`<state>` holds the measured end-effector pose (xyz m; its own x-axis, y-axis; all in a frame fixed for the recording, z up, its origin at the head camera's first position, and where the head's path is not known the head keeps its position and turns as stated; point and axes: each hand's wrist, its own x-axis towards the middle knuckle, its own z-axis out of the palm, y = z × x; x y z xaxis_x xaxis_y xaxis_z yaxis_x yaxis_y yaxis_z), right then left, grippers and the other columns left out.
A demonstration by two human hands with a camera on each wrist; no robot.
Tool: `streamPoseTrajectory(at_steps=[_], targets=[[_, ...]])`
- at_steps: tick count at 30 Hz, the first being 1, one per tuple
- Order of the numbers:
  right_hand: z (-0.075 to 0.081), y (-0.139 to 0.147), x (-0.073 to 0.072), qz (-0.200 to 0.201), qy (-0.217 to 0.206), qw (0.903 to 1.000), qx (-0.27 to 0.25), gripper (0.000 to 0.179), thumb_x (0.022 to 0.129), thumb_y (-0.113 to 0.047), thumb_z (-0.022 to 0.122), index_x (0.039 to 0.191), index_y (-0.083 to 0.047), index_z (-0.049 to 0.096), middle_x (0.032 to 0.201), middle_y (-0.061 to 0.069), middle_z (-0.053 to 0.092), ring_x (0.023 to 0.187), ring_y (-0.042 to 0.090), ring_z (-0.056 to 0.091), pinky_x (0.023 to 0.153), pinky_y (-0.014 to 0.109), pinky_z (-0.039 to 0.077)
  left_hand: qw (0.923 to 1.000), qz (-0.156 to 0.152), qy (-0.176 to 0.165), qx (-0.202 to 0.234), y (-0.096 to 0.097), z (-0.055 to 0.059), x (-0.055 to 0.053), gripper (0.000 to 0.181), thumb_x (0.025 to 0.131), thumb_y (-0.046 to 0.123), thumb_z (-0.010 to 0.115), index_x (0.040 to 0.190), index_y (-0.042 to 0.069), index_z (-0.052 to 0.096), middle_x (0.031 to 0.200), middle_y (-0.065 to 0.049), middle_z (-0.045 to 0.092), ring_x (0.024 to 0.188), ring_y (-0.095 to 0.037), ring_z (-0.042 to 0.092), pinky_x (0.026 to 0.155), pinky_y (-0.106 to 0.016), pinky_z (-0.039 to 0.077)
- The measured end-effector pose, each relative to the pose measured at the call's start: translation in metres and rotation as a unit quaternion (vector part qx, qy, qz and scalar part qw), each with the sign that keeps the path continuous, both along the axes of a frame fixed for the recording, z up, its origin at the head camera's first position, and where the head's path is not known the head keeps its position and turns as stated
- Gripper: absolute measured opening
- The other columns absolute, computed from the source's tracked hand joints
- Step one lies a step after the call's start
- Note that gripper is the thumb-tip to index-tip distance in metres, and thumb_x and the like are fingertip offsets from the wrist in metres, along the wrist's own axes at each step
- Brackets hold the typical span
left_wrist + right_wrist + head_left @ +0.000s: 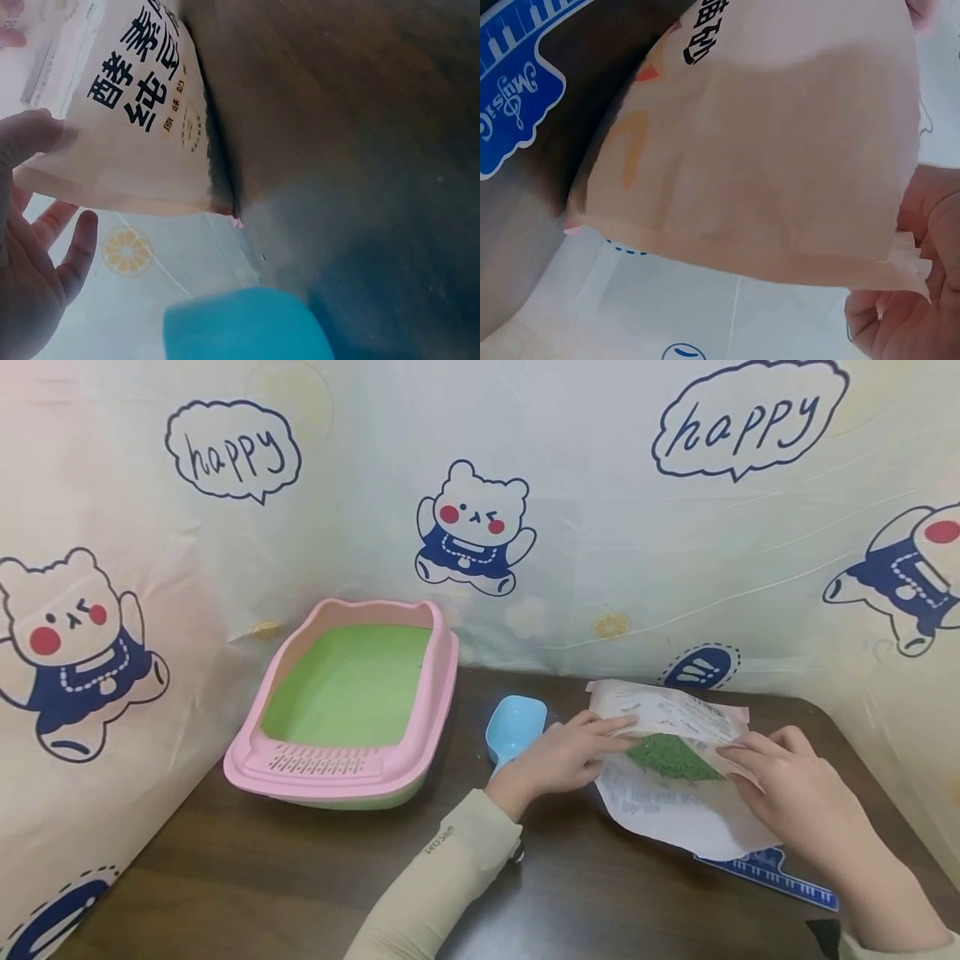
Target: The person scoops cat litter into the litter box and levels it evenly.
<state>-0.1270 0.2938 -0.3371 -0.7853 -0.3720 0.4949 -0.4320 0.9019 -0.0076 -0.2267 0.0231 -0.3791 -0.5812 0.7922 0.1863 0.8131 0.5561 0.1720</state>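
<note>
At the right of the head view a pale paper bag (675,822) of litter lies with its mouth spread, showing green granules (672,757). My left hand (558,758) grips the left edge of the mouth; in the left wrist view its thumb presses on the printed bag (150,169) with fingers behind. On the opposite side my right hand (798,797) pinches the bag's edge, and in the right wrist view its fingertips (866,319) are at the torn corner. A blue scoop (517,725) lies beside my left wrist, partly hidden by it.
A pink-rimmed litter box (243,770) with a green inside stands at the left on the dark wooden table (247,877). From under the bag sticks out a blue piano-key ruler (787,881). A printed cloth backdrop (360,527) surrounds the table's back and sides.
</note>
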Motion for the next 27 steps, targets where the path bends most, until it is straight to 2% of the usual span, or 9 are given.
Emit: streamPoseTrajectory(at_steps=[3,5,7,10,13,18,21,24,27], targets=[[-0.002,0.000,0.000,0.021,0.022,0.9995,-0.003,0.040,0.065,0.011,0.078,0.103,0.000,0.074,0.106,0.019,0.070,0.090,0.037,0.060,0.067,0.053,0.052,0.9999,0.004,0.000,-0.011,0.001,0.001,0.001,0.055,0.096,0.012,0.058,0.147,0.033,0.049,0.159,0.017,0.034,0.130,-0.010,0.042,0.070,-0.024,0.043],[-0.003,0.001,-0.001,0.036,0.030,0.9989,-0.002,0.042,0.064,0.016,0.076,0.103,0.001,0.073,0.105,0.022,0.070,0.091,0.041,0.065,0.071,0.055,0.053,0.9999,0.008,0.003,-0.012,0.001,0.004,0.002,0.054,0.096,0.012,0.059,0.146,0.031,0.050,0.157,0.015,0.039,0.132,-0.011,0.043,0.072,-0.025,0.044],[-0.004,0.002,-0.002,0.047,0.035,0.9983,0.003,0.043,0.064,0.017,0.076,0.104,0.001,0.073,0.100,0.022,0.070,0.087,0.041,0.067,0.068,0.054,0.053,0.9999,0.011,-0.002,-0.012,0.001,0.005,0.003,0.054,0.096,0.011,0.059,0.146,0.029,0.051,0.155,0.013,0.043,0.134,-0.012,0.043,0.076,-0.027,0.046],[-0.004,0.004,-0.001,0.065,0.044,0.9968,0.015,0.047,0.063,0.017,0.074,0.106,-0.002,0.074,0.087,0.012,0.067,0.076,0.028,0.063,0.061,0.044,0.052,0.9998,0.013,-0.012,-0.013,0.001,0.005,0.004,0.053,0.097,0.011,0.059,0.146,0.030,0.051,0.155,0.011,0.043,0.137,-0.012,0.042,0.079,-0.026,0.049],[-0.004,0.005,0.000,0.088,0.057,0.9942,0.026,0.050,0.062,0.015,0.071,0.108,-0.005,0.074,0.076,0.000,0.059,0.068,0.016,0.051,0.054,0.033,0.043,0.9997,0.015,-0.016,-0.015,0.000,0.004,0.005,0.052,0.097,0.012,0.059,0.145,0.031,0.051,0.157,0.011,0.040,0.140,-0.013,0.041,0.076,-0.023,0.047],[0.000,0.006,0.000,0.129,0.078,0.9877,0.042,0.041,0.075,0.006,0.058,0.111,-0.006,0.073,0.078,-0.004,0.055,0.070,0.011,0.042,0.054,0.023,0.035,0.9997,0.018,0.003,-0.016,-0.001,0.005,0.004,0.051,0.097,0.012,0.060,0.145,0.029,0.053,0.158,0.011,0.038,0.140,-0.013,0.044,0.067,-0.020,0.044],[0.004,0.007,0.001,0.140,0.091,0.9842,0.058,0.040,0.080,0.003,0.051,0.112,-0.006,0.072,0.082,-0.003,0.055,0.074,0.012,0.042,0.056,0.022,0.035,0.9995,0.015,0.020,-0.017,-0.002,0.005,0.004,0.049,0.097,0.012,0.059,0.143,0.027,0.054,0.156,0.009,0.042,0.139,-0.013,0.046,0.064,-0.019,0.043],[0.007,0.006,0.002,0.143,0.103,0.9818,0.071,0.040,0.091,-0.003,0.039,0.111,-0.007,0.073,0.084,-0.003,0.054,0.077,0.013,0.042,0.056,0.021,0.035,0.9993,0.011,0.034,-0.012,-0.004,0.005,0.003,0.047,0.097,0.012,0.060,0.141,0.026,0.057,0.155,0.009,0.044,0.138,-0.013,0.048,0.064,-0.017,0.042],[0.008,0.006,0.002,0.142,0.114,0.9812,0.065,0.055,0.104,-0.020,0.021,0.107,-0.007,0.074,0.086,-0.002,0.057,0.078,0.014,0.044,0.057,0.022,0.037,0.9989,0.011,0.045,0.006,-0.007,0.006,0.003,0.043,0.096,0.012,0.062,0.138,0.024,0.061,0.153,0.010,0.046,0.135,-0.013,0.050,0.065,-0.017,0.044]])
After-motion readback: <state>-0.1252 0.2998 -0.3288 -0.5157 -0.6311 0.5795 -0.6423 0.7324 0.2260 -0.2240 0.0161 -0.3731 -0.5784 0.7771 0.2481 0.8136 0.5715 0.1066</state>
